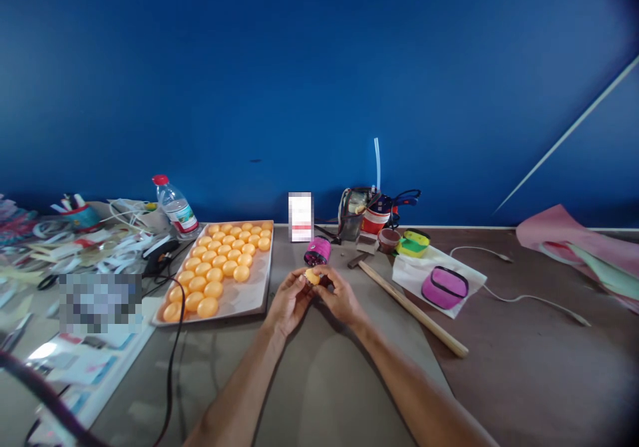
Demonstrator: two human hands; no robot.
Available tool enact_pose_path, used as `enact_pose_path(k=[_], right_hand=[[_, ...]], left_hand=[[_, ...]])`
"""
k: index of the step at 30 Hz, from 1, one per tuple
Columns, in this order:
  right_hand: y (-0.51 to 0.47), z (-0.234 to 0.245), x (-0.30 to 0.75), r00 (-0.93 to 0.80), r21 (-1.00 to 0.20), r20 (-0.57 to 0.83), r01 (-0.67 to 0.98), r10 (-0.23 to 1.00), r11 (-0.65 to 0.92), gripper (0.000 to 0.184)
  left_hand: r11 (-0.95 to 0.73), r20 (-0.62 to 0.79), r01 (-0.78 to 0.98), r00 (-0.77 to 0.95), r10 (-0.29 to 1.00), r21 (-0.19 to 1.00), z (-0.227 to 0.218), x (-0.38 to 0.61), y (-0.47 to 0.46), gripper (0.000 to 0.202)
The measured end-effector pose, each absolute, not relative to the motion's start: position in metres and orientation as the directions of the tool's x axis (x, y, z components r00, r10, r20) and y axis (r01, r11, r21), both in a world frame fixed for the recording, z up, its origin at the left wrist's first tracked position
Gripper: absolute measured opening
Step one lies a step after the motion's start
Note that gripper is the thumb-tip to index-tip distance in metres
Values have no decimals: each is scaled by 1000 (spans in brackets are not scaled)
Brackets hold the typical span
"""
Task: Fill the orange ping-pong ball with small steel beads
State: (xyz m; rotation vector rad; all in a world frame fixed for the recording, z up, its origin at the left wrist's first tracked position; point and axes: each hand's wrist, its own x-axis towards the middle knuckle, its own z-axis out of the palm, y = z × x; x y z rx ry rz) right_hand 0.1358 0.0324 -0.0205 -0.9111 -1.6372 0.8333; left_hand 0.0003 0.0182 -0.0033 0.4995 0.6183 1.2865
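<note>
Both my hands meet over the middle of the table around one small orange ball (312,276). My left hand (289,298) curls its fingers on the ball's left side. From the right, my right hand (338,294) pinches the same ball. A metal tray (249,297) with several more orange balls (219,267) lies just left of my hands. A pink roll of tape or thread (317,251) sits right behind the held ball.
A hammer (412,307) with a long wooden handle lies right of my hands. Further right are a pink pouch (444,287) on white paper, a white cable (524,296) and pink paper sheets (574,237). A water bottle (174,207), cluttered papers and black cords fill the left.
</note>
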Motion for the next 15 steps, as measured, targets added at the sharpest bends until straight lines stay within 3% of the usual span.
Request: enact_pose_path(k=[5, 9, 15], right_hand=[[30, -21, 135, -130, -892, 417, 135, 900, 432, 30], [27, -15, 135, -118, -927, 359, 71, 926, 369, 42], [31, -13, 138, -156, -906, 366, 166, 917, 390, 30]], left_hand=[[193, -133, -726, 139, 981, 660, -4, 4, 18, 26], [148, -71, -718, 137, 988, 680, -4, 7, 17, 26], [160, -102, -708, 124, 987, 688, -4, 5, 18, 23]])
